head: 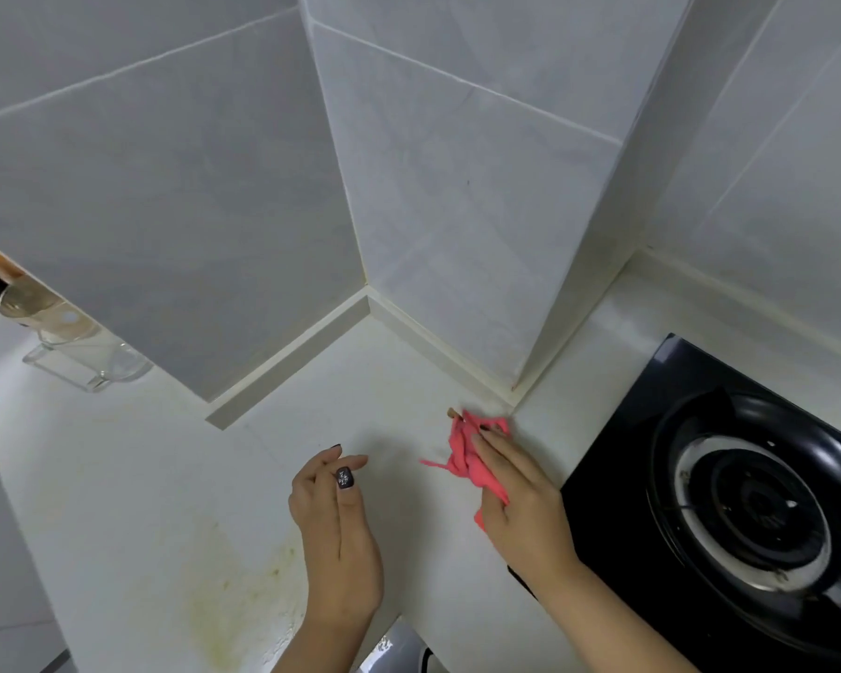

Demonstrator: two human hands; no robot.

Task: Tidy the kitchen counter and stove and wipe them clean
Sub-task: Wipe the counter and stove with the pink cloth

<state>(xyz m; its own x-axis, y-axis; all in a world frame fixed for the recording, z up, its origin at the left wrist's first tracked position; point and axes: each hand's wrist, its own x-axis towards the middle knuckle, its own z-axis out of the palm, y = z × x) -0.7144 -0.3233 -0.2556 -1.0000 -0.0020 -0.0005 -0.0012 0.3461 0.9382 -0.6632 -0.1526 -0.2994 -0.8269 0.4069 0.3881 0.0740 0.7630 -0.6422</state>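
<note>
Counter (166, 478) half wiped: right hand (520, 502) presses pink cloth (467, 459) near stove (729, 502); left hand (336, 531) loose, empty; yellow stain (234, 609) remains.

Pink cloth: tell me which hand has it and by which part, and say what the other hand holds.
The right hand presses the bunched pink cloth to the counter, fingers over its near end. The left hand holds nothing.
</note>
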